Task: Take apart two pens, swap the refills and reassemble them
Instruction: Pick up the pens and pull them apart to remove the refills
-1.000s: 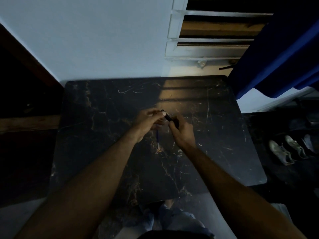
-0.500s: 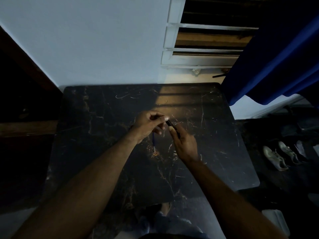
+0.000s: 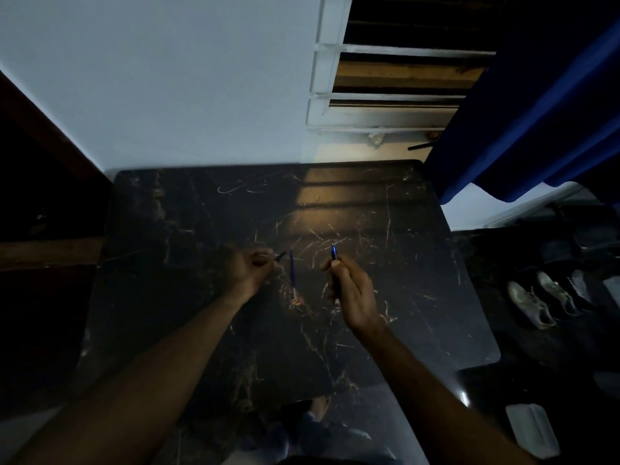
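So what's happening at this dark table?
A person is working on pens over a dark marble table. The right hand holds a blue pen part pointing away from them. The left hand is closed around a small dark piece. Between the hands, a thin blue refill lies on the table. The hands are apart.

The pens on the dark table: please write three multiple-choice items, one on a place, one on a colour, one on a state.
1. Where is the loose refill?
A. On the table between the hands
B. In the right hand
C. On the floor

2. What colour is the pen in the right hand?
A. Red
B. Blue
C. Green

3. How is the left hand?
A. Open and flat
B. Off the table's edge
C. Closed on a dark part

Key: 1 A, it lies between both hands; 2 B, its tip shows blue; 3 C, fingers curl round it.
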A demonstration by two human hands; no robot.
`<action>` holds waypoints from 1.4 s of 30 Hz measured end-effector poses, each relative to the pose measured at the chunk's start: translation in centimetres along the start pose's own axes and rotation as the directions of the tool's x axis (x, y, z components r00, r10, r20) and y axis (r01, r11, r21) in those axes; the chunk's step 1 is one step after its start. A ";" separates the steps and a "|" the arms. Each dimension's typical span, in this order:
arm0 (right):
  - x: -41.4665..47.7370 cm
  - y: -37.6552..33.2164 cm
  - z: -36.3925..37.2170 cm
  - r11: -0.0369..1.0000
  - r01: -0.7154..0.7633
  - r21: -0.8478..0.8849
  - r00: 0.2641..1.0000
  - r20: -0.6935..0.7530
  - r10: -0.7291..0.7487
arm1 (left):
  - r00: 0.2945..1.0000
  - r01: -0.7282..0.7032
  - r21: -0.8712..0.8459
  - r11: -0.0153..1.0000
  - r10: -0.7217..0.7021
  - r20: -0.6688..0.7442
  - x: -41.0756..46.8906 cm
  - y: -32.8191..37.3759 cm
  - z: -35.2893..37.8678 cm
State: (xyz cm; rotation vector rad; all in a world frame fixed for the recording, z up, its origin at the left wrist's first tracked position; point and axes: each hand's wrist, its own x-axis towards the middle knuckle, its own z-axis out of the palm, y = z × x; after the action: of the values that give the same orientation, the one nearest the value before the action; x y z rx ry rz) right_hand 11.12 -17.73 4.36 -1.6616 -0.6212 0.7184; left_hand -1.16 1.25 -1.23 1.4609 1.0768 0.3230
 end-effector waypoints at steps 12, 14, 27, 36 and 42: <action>-0.4 -1.2 0.1 0.994 -0.098 -0.040 0.991 0.089 0.101 | 0.986 -0.049 0.513 0.857 0.123 -0.112 -0.2 -2.9 2.8; -0.3 -1.7 -0.2 0.994 -0.110 -0.021 0.990 0.091 0.111 | 0.980 -0.059 0.515 0.855 0.147 -0.131 -0.1 -1.8 2.5; 0.6 -7.3 -1.5 0.845 -0.368 0.389 0.878 0.444 0.178 | 0.736 -0.284 -0.291 0.914 0.402 0.545 -4.5 13.8 -0.2; 0.6 -7.3 -1.5 0.961 -0.162 0.224 0.962 0.251 0.104 | 0.770 -0.476 -0.276 0.835 0.547 0.328 -4.2 11.8 1.6; 0.8 -7.8 -2.2 0.962 -0.233 0.144 0.928 0.328 0.175 | 0.820 -0.370 -0.319 0.873 0.468 0.330 -3.7 10.4 2.5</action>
State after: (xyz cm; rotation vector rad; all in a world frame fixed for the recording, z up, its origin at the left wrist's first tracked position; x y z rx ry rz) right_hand 13.08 -17.02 12.18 -1.4673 -0.5875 1.1729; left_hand 3.02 -1.43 8.90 1.4530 0.3572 0.4309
